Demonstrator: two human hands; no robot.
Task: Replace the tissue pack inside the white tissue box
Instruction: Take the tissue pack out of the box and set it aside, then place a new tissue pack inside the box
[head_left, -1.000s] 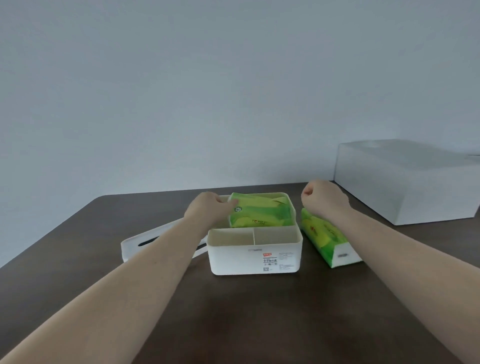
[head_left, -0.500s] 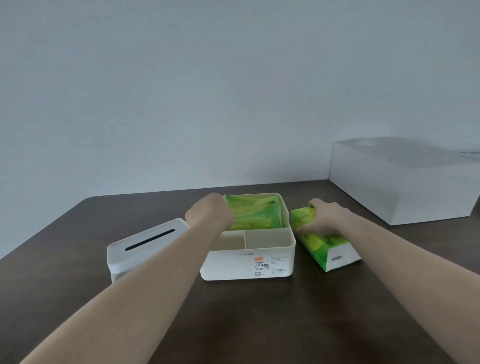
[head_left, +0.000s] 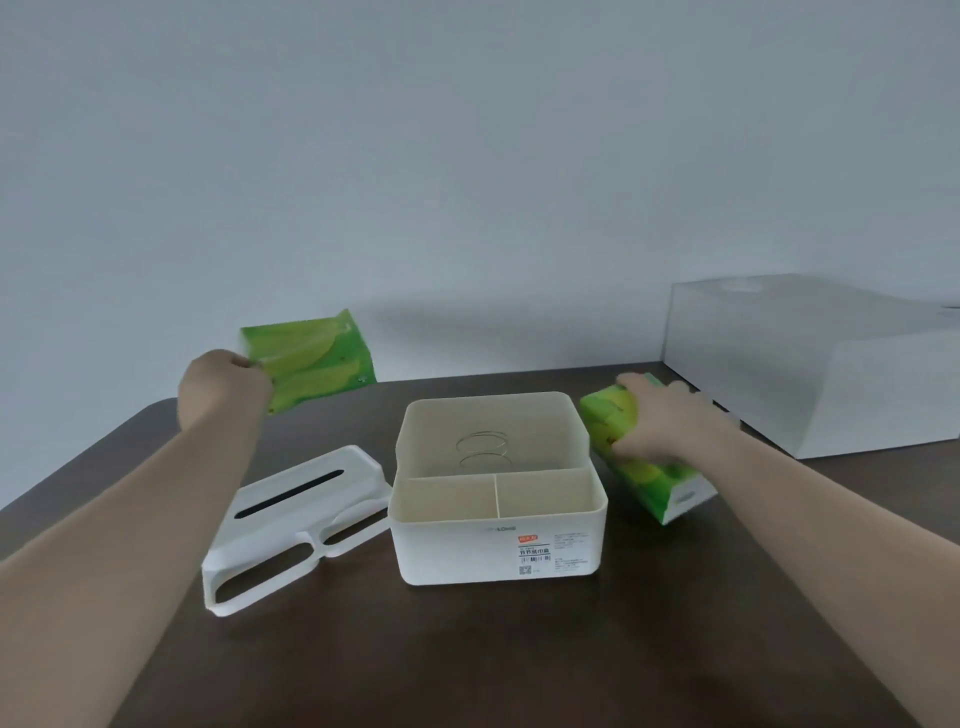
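Note:
The white tissue box (head_left: 498, 551) stands open in the middle of the dark table, its large back compartment bare except for a wire spring (head_left: 481, 448). My left hand (head_left: 223, 389) grips a flat green tissue pack (head_left: 317, 358) by its edge and holds it in the air, left of and behind the box. My right hand (head_left: 657, 423) is closed over a fuller green tissue pack (head_left: 649, 467) that lies on the table just right of the box.
The box's white lid (head_left: 296, 525), with its dark slot, lies tilted on the table to the left of the box. A large white carton (head_left: 815, 364) sits at the back right. A pale wall rises behind the table's far edge.
My left hand has lifted the flat green pack out of the box and up to the left. My right hand has closed over the fuller pack on the table.

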